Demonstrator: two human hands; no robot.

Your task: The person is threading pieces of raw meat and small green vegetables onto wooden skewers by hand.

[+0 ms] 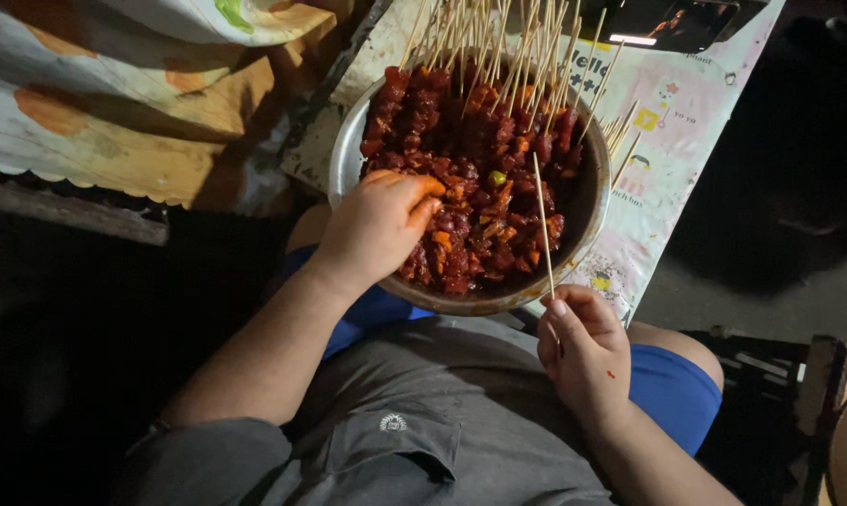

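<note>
A round metal bowl (349,150) holds dark red marinated meat cubes (484,201) with bits of orange and green vegetable. My left hand (377,225) reaches into the near left of the bowl, fingertips curled on pieces of meat. My right hand (585,349) sits just below the bowl's near rim and pinches a bare wooden skewer (542,220) that points up over the meat. Several filled skewers (498,47) lean at the bowl's far side, sticks fanning outward.
The bowl rests on a printed pink and white sheet (672,112). A patterned orange and white cloth (114,103) lies at the left. A dark phone-like object (672,21) is at the top. Wooden slats (770,365) show at the right. My lap is below.
</note>
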